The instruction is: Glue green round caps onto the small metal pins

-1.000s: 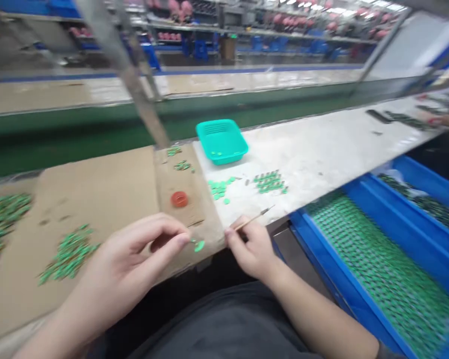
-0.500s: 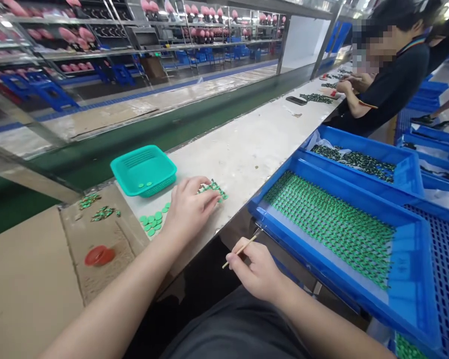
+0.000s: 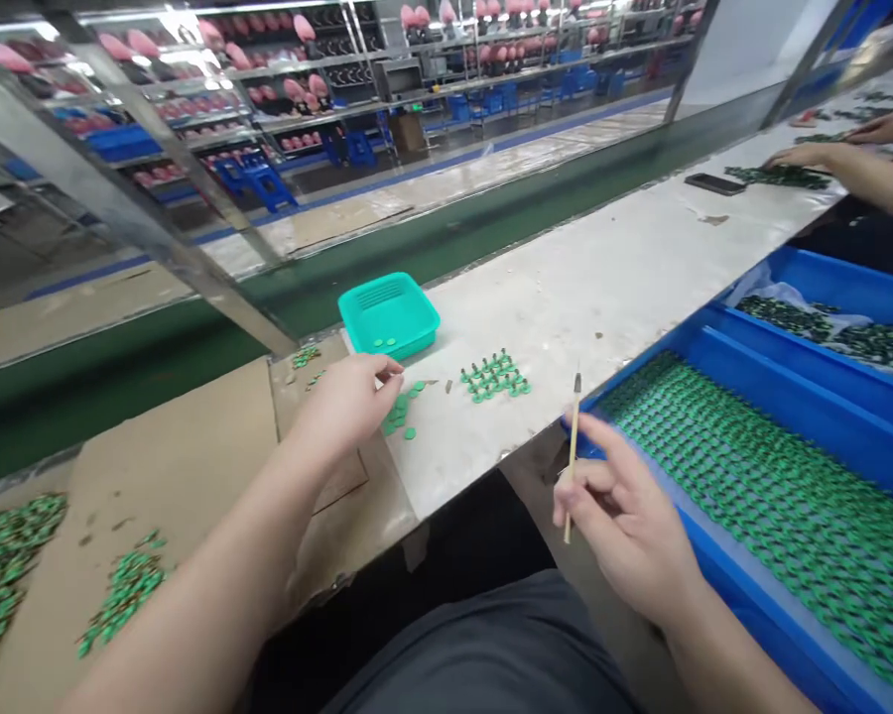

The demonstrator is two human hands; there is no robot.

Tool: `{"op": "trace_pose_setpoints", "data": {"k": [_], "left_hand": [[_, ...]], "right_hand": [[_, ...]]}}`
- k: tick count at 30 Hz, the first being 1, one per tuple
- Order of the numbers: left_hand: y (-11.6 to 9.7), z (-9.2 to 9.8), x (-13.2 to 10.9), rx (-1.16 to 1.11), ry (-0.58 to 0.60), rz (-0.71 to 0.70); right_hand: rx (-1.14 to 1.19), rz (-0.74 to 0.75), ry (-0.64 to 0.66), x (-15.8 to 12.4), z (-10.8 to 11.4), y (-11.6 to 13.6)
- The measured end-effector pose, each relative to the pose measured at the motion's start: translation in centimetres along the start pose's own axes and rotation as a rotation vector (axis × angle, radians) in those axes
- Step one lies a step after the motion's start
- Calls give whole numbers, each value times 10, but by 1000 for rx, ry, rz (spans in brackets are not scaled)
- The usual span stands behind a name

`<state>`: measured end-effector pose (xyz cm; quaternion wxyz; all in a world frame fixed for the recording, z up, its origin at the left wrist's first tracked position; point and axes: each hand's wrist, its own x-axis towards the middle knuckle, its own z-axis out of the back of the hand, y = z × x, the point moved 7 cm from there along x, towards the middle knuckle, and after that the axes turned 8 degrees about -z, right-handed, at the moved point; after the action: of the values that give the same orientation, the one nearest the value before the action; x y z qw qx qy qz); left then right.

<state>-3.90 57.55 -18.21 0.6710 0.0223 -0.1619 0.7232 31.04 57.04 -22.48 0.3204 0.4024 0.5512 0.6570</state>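
Observation:
My right hand (image 3: 625, 526) grips a small brush (image 3: 574, 446) with a pale wooden handle, its dark tip pointing up, in front of the table edge. My left hand (image 3: 349, 397) hovers over the left part of the table, thumb and forefinger brought together; whatever is between them cannot be made out. Flat green discs (image 3: 400, 412) lie beside and partly behind its fingers. To their right stands a cluster of green discs with small dark upright pieces (image 3: 497, 377) on them. Just behind the left hand is a turquoise plastic basket (image 3: 417, 342) with a couple of discs inside.
Blue trays (image 3: 703, 516) at the right hold rows of green pieces and a darker heap. Cardboard (image 3: 215, 446) covers the left side, with piles of small green parts (image 3: 126, 585). A phone (image 3: 714, 183) lies farther along the table, near a co-worker's hands (image 3: 826, 159).
The view has swung left. My left hand has moved from the cluster of pieces to the loose discs. The brush in my right hand has turned more upright.

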Motion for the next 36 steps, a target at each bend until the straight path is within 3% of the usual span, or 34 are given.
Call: {"op": "trace_pose_setpoints", "data": {"k": [2, 5, 8, 11, 13, 16, 20, 23, 25, 29, 33, 36], "left_hand": [[17, -4, 0, -2, 106, 30], [17, -26, 8, -27, 227, 25], [9, -40, 19, -47, 260, 40], [5, -35, 16, -82, 240, 43], [6, -23, -5, -104, 206, 21], [3, -1, -68, -105, 116, -34], [-5, 20, -175, -60, -43, -111], [-7, 22, -224, -69, -147, -144], [-4, 21, -237, -113, -203, -121], [7, 15, -235, -191, -252, -23], [3, 10, -231, -121, -240, -42], [2, 11, -234, -76, -241, -8]], "right_hand": [[47, 52, -11, 5, -1, 15], [39, 128, 14, 13, -6, 39], [57, 132, 34, 17, -9, 56], [115, 135, 35, 14, -10, 66], [101, 137, -57, 12, -8, 67], [74, 127, -161, 15, -15, 63], [155, 38, 2, 31, -53, 45], [157, -33, 71, 43, -85, 31], [214, -52, 74, 50, -104, 24], [341, -118, 122, 57, -139, 11], [278, -210, 323, 56, -173, 1], [205, -230, 326, 57, -184, -2]]}}
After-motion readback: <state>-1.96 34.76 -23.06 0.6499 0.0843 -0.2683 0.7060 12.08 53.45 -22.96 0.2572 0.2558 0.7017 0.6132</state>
